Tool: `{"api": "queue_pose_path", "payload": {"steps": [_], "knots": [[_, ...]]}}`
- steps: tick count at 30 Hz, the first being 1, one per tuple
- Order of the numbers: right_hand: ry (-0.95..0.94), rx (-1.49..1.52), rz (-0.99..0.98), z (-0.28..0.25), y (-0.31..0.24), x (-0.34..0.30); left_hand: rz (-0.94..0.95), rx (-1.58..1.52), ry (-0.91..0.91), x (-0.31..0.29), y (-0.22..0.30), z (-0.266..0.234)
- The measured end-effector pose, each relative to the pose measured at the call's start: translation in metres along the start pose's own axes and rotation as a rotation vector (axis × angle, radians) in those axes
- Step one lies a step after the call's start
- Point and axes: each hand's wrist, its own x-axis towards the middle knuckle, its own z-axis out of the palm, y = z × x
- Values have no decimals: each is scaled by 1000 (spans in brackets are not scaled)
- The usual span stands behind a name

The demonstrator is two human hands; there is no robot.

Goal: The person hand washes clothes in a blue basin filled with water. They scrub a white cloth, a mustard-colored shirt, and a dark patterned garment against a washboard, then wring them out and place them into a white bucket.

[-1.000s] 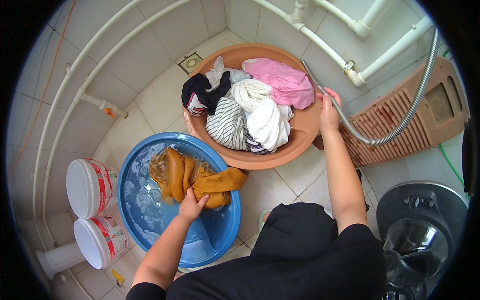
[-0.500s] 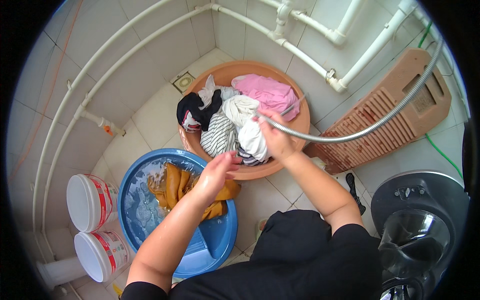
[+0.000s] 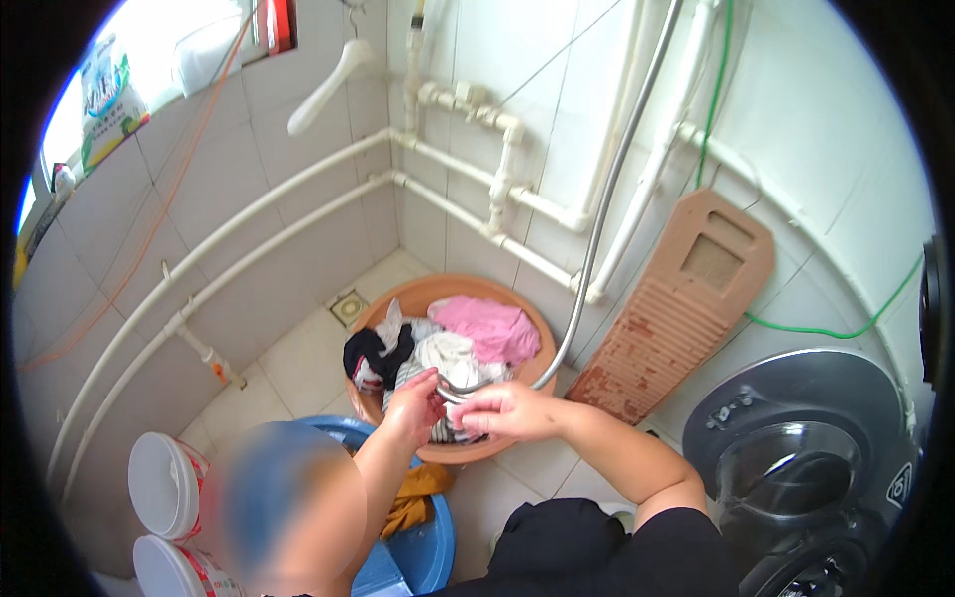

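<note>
A grey metal flexible hose [image 3: 609, 199] hangs down on the right and curves in toward both hands. My left hand [image 3: 410, 406] is closed around its end, above the clothes. Just to the right, my right hand [image 3: 512, 411] sits beside the hose with its fingers loosely bent and apart. Under the hands stands an orange-brown basin [image 3: 532, 316] with several garments, among them a pink one [image 3: 489, 328], a white one [image 3: 445, 350] and a black one [image 3: 376, 356]. A blue basin [image 3: 438, 552] with a mustard-brown garment [image 3: 413, 497] stands nearer, partly behind my left arm and a blurred patch.
A brown washboard [image 3: 667, 308] leans against the right wall. Beside it is a dark-grey machine with a round clear door [image 3: 786, 468]. Two white buckets [image 3: 164, 488] stand at left. White pipes [image 3: 298, 179] run along the walls; a white hanger [image 3: 333, 85] hangs above.
The view has tilted up, bringing the window and hanger into sight. My left hand has moved to the hose end, close to my right hand, which was holding the hose before.
</note>
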Motion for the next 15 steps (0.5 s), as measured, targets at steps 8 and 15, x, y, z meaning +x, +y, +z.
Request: {"api": "queue_pose_path", "payload": {"steps": [8, 15], "knots": [[1306, -1284, -671, -145, -236, 4, 282, 355, -151, -44, 72, 97], [1684, -2193, 309, -212, -418, -59, 287, 356, -188, -37, 65, 121]]}}
